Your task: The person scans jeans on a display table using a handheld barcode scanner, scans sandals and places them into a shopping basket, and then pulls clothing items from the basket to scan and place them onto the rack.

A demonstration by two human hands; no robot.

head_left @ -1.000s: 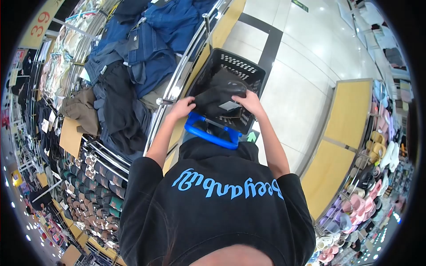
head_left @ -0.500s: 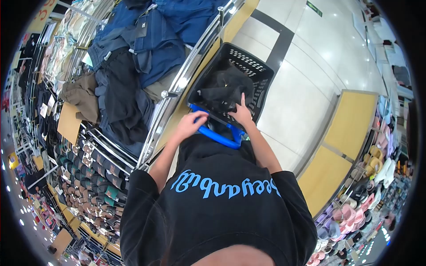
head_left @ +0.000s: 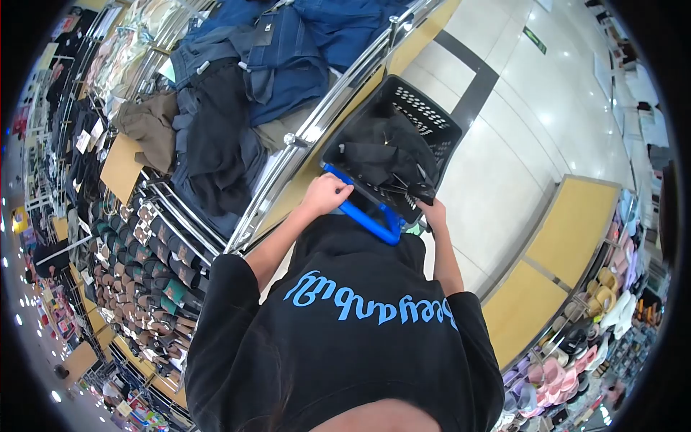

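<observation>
A black shopping basket with slotted sides stands in front of my body, with a blue handle along its near side. My left hand is closed on the left end of that handle. Inside the basket lies a crumpled black garment, whose exact kind I cannot make out. At the basket's near right corner, my right hand grips a bunched part of the garment, pulled up against the rim. The fingertips of that hand are partly hidden by the cloth.
Left of the basket, a metal-railed display holds dark trousers and blue denim clothes. Racks of slippers stand lower left. Pale floor tiles run along the right, beside a wooden platform and pastel slippers.
My right hand has moved from over the garment to the basket's near right corner, drawing some black cloth along. My left hand has closed on the handle. The view has shifted slightly.
</observation>
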